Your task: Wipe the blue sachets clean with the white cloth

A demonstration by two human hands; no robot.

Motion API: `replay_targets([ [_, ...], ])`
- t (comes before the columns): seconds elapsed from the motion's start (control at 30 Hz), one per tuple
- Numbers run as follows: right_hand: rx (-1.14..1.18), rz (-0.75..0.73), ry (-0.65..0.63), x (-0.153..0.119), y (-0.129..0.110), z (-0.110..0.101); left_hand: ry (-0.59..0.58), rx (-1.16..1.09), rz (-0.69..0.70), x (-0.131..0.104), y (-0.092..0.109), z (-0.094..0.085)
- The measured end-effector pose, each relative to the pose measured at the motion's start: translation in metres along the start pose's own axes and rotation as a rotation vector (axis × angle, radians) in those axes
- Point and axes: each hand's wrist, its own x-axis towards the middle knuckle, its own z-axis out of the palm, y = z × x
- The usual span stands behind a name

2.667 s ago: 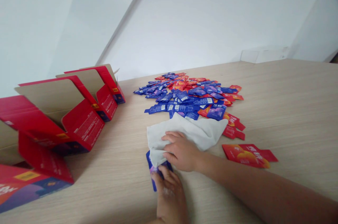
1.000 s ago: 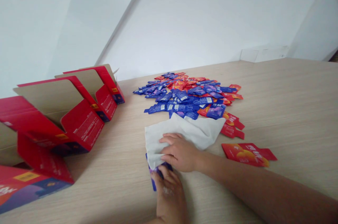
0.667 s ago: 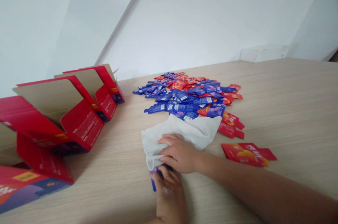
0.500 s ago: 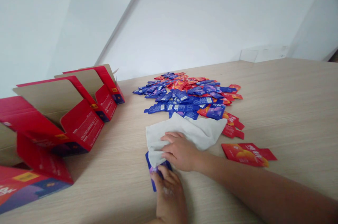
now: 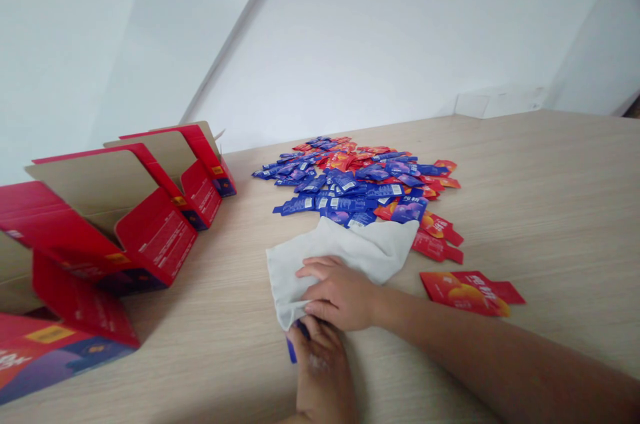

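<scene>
A crumpled white cloth (image 5: 345, 247) lies over most of a flat blue pouch (image 5: 291, 349), whose lower edge pokes out at the left. My right hand (image 5: 337, 292) presses on the cloth with its fingers bent and gripping the fabric. Just below it, my left hand (image 5: 320, 351) has its fingertips closed on the pouch's near end and holds it down at the cloth's edge. To the right, apart from both hands, a red pouch with orange fruit printed on it (image 5: 465, 293) lies flat.
Beyond the cloth spreads a heap of blue and red pouches (image 5: 350, 184). Along the left stand several red cardboard boxes (image 5: 157, 237) with raised flaps. A white object (image 5: 500, 103) sits at the table's back right, against the wall.
My right hand and the cloth have slid slightly toward me and to the left, covering more of the blue pouch. My left hand has stayed nearly still.
</scene>
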Motion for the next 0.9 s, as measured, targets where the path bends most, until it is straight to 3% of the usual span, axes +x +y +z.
replay_targets([
  [0.23, -0.048, 0.195, 0.087, 0.0019, 0.0035, 0.0064, 0.0, 0.038, 0.017, -0.002, 0.0003, 0.0006],
  [0.5, -0.011, 0.004, 0.013, -0.0004, 0.0004, 0.0009, 0.009, 0.014, 0.017, -0.0002, -0.0006, 0.0007],
  [0.77, -0.035, 0.179, 0.06, 0.0018, 0.0014, 0.0055, -0.012, -0.003, 0.021, -0.0021, 0.0009, 0.0027],
  [0.9, -0.018, 0.087, 0.021, 0.0005, -0.0002, 0.0014, -0.018, -0.051, 0.021, -0.0018, 0.0018, 0.0045],
])
